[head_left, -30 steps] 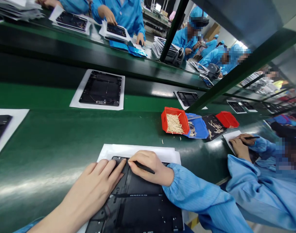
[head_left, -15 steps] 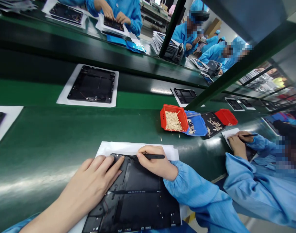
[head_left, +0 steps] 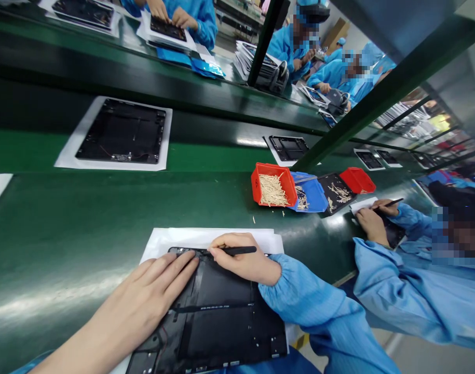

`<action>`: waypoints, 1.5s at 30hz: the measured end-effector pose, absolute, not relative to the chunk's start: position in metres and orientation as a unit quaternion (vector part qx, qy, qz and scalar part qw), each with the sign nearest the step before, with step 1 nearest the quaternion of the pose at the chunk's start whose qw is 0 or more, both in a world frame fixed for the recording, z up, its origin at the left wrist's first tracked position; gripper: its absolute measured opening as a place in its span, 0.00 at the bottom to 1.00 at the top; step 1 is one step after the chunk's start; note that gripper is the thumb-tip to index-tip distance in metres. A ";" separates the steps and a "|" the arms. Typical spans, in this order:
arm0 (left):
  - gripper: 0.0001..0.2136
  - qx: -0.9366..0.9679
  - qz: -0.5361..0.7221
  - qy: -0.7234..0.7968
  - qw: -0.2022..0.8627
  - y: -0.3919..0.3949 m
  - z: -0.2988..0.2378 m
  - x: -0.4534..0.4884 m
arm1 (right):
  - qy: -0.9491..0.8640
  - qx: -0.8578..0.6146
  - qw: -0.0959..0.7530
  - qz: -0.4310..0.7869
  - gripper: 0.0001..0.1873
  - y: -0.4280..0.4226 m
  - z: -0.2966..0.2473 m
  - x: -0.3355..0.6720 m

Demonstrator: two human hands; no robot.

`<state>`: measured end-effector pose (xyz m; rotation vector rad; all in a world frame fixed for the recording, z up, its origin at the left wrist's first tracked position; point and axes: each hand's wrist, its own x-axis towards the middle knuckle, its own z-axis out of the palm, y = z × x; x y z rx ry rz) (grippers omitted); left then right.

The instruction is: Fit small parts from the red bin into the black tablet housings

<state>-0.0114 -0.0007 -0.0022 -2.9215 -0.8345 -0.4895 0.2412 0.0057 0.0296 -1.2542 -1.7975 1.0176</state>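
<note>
My left hand (head_left: pixel 159 283) lies flat on the top left of a black tablet back housing (head_left: pixel 217 322), its fingers spread and holding nothing. My right hand (head_left: pixel 241 262) grips a slim black pen-like tool (head_left: pixel 239 251), with its tip at the housing's top edge. The housing lies on a white sheet (head_left: pixel 209 240), and my hands and blue sleeve hide part of it. A thin dark strip crosses its middle.
A green conveyor belt (head_left: pixel 85 208) carries more black housings on white sheets. Ahead right stand a red bin of wooden sticks (head_left: pixel 270 184), a blue bin (head_left: pixel 311 195), a black tray (head_left: pixel 336 193) and a red bin (head_left: pixel 357 180). A co-worker's hands (head_left: pixel 373 221) work at right.
The black tool has swung from pointing down right to lying level along the housing's top edge. The whole view has drifted, so the belt items sit further left and higher.
</note>
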 end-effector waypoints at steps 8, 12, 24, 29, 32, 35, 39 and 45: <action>0.27 -0.951 -0.153 -0.267 0.008 0.002 -0.002 -0.014 | -0.656 -0.510 0.356 0.428 0.07 0.008 0.028 0.239; 0.25 -0.953 -0.160 -0.256 0.017 0.006 0.002 -0.010 | -0.646 -0.519 0.361 0.427 0.08 0.009 0.027 0.238; 0.25 -0.956 -0.132 -0.263 -0.008 0.008 0.007 -0.005 | -0.646 -0.521 0.352 0.433 0.08 0.010 0.029 0.239; 0.25 -0.956 -0.128 -0.264 0.010 0.006 0.011 -0.001 | -0.651 -0.523 0.354 0.421 0.08 0.009 0.029 0.238; 0.25 -0.957 -0.122 -0.262 0.029 0.004 0.011 0.001 | -0.665 -0.519 0.360 0.398 0.08 0.008 0.029 0.238; 0.26 -0.957 -0.115 -0.265 0.040 0.003 0.010 0.002 | -0.694 -0.496 0.381 0.358 0.08 0.005 0.029 0.238; 0.25 -0.957 -0.110 -0.261 0.056 0.003 0.010 0.004 | -0.749 -0.440 0.385 0.311 0.08 0.002 0.026 0.238; 0.23 -0.959 -0.102 -0.257 0.055 0.005 0.009 0.004 | -0.733 -0.475 0.385 0.297 0.08 0.004 0.023 0.237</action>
